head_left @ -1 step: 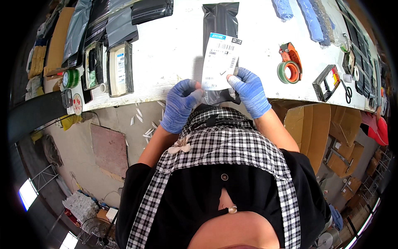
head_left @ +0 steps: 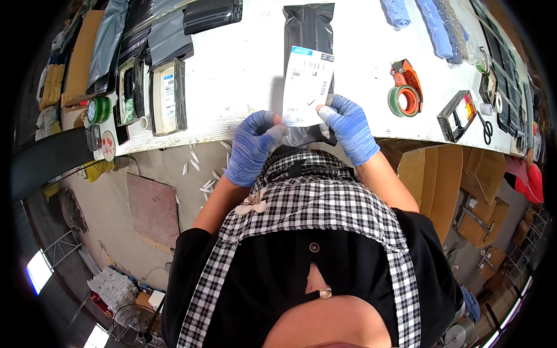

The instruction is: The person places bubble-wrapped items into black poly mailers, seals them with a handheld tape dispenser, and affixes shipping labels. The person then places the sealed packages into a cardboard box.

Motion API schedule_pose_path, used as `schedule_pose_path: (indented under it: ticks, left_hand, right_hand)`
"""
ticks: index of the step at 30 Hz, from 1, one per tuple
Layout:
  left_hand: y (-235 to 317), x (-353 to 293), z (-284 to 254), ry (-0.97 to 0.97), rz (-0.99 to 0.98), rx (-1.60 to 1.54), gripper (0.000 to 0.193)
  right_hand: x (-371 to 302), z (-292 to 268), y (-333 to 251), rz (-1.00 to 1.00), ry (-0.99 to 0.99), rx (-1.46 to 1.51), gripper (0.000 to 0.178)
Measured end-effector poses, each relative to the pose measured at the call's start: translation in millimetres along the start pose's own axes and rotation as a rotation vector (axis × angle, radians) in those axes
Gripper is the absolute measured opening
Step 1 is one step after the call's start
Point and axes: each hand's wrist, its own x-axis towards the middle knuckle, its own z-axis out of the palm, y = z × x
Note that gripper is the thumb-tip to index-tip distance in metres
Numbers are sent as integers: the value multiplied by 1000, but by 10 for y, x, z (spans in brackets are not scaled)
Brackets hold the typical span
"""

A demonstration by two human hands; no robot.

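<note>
A white shipping label with a blue strip and barcodes stands over a dark grey plastic mailing bag. The bag lies lengthwise on the table, its near end at the table's edge by my apron. My left hand, in a blue knitted glove with bare fingertips, pinches the label's lower left corner. On the other side, my right hand, gloved alike, is closed with its thumb on the label's lower right edge. Its other fingers are partly hidden beside the bag.
Right of the bag lies an orange tape dispenser; beyond it are a black-framed box and scissors. Blue rolled pieces lie at the far right. Grey mailing bags and wrapped boxes occupy the left. Cardboard cartons stand below the table's right edge.
The label's upper part has shifted slightly left. Both hands look unmoved, and the mailing bag stays in place.
</note>
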Motion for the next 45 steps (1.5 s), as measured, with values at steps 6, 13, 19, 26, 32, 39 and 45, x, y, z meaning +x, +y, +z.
schedule_pose_path:
  ticks: [6,13,19,26,32,39,45]
  left_hand:
    - [-11,-2,74,-51,32,-64,14]
    - [-115,68,138,-45,191,108,9]
    - [-160,93,203,64,313,391,5]
    - [-199,160,254,92,652,717,16]
    - [-258,16,-605,57,128,476,8]
    - [-540,-635,-2263,389,-416,1643,35]
    - [-597,-203,-1372,188,94,1163,37]
  right_hand:
    - [-15,35,118,-638,283,-801,67]
    - [-130,124,136,-855,-68,-596,30]
    - [-77,127,186,-947,15,-745,17]
    - [4,134,389,-371,57,-135,11]
    - [270,-559,-21,157,534,386,17]
    - [611,-573,-601,-1098,475,-811,19]
    - [634,38,-32,-794,-207,-1622,31]
